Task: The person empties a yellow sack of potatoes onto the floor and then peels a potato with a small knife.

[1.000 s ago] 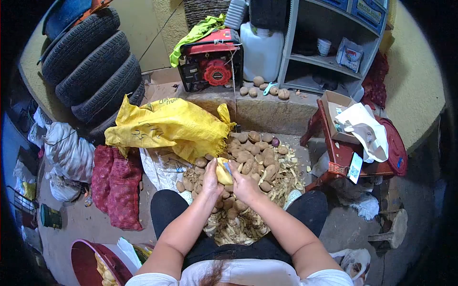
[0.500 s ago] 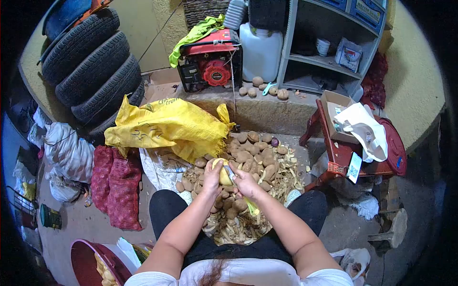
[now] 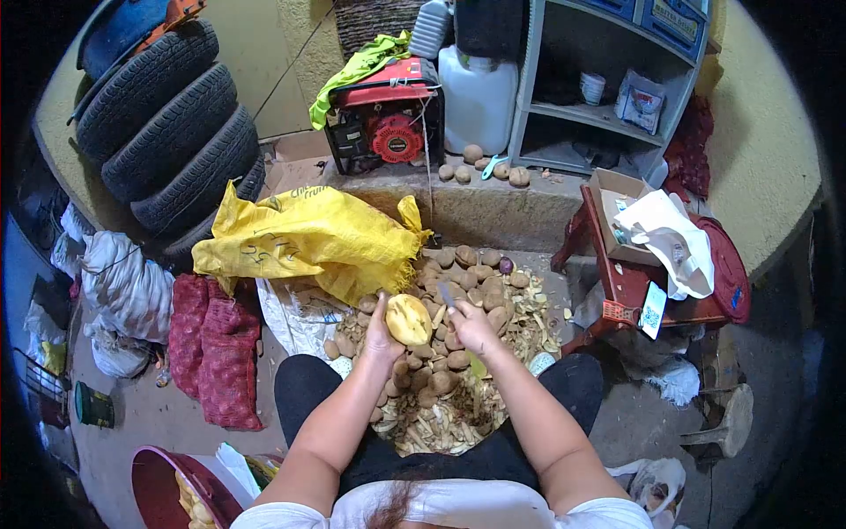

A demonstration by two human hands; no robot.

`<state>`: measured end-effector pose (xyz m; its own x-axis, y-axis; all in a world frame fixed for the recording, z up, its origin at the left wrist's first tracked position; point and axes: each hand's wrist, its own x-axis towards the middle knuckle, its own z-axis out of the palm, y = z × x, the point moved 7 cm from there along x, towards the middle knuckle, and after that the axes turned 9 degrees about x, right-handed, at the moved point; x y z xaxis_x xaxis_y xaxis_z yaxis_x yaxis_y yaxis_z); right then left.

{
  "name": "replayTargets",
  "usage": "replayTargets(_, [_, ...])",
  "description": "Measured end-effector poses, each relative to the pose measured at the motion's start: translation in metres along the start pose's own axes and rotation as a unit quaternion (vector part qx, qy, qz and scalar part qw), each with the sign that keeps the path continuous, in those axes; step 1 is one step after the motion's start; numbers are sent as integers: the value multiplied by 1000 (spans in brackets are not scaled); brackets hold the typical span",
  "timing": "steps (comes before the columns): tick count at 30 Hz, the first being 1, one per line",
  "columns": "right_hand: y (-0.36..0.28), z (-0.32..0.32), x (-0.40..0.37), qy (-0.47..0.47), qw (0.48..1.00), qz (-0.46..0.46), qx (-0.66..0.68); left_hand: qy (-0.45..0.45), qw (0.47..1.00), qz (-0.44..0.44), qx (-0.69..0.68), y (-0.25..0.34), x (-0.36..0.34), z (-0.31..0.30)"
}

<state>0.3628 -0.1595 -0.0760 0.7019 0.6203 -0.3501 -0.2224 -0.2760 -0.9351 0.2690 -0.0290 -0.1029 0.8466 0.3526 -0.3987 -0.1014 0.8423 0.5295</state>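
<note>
My left hand (image 3: 382, 342) is wrapped around the side of a large peeled potato (image 3: 408, 320), pale yellow with a few darker patches. In my right hand (image 3: 473, 328) is a knife (image 3: 447, 294), its grey blade sticking up past the fingers and apart from the potato. Something yellow-green shows below that hand, blurred. Under both hands lies a heap of unpeeled brown potatoes (image 3: 464, 278). Potato peelings (image 3: 432, 432) cover the ground between my legs, with more at the heap's right side.
Left of the heap lies a yellow sack (image 3: 300, 242), beside red mesh bags (image 3: 225, 353). A maroon tub (image 3: 163, 489) holding peeled potatoes stands at lower left. To the right is a red table (image 3: 630, 282) with a box. Behind are a generator (image 3: 383, 115) and stacked tyres (image 3: 167, 115).
The knife has come off the potato as my right hand moved right, its blade now pointing up. My left hand has turned the potato, showing more of its peeled surface.
</note>
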Motion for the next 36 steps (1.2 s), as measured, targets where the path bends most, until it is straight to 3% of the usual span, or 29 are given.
replayTargets(2, [-17,5,-7,30,969,-180,-168,2,1000,10,-6,2,0,0])
replayTargets(3, [-26,9,-17,12,981,-132,-140,-8,1000,16,-21,3,0,1])
replayTargets(7, [-45,20,-39,-12,989,-83,-123,-9,999,23,-32,4,-9,14])
replayTargets(9, [-48,30,-43,-2,946,-285,-155,-23,999,20,-29,2,-6,11])
replayTargets(10, [-44,29,-41,-2,946,-285,-154,-36,999,18,-27,0,-4,10])
replayTargets(12, [-52,45,-53,-101,909,-342,-217,-12,999,10,-28,0,-2,6])
replayTargets(14, [-44,45,-47,-109,914,-293,-259,11,1000,1,-29,-1,-2,2])
replayTargets(16, [-33,26,-31,-1,931,-262,-256,43,999,-16,-26,-2,-3,-2])
replayTargets(17, [-37,21,-27,0,930,-262,-257,42,999,-16,-26,-2,-3,1])
replayTargets(19, [-27,-1,-10,39,956,-92,-277,79,997,10,-17,1,-5,-1])
replayTargets(20, [-22,-2,-8,39,956,-92,-277,78,997,10,-17,3,-7,2])
replayTargets(22, [-23,3,-8,28,949,-225,-221,81,997,-9,-9,4,-12,8])
replayTargets(26, [-47,17,-39,-48,936,-185,-295,28,999,-29,-13,4,-10,10])
replayTargets(28, [-51,23,-46,-100,898,-189,-385,34,998,-44,-6,4,-13,12])
replayTargets(31, [-53,25,-49,-103,879,-221,-409,31,998,-44,21,7,-15,14])
replayTargets(36, [-50,26,-47,-102,870,-200,-439,21,997,-50,54,1,-7,6])
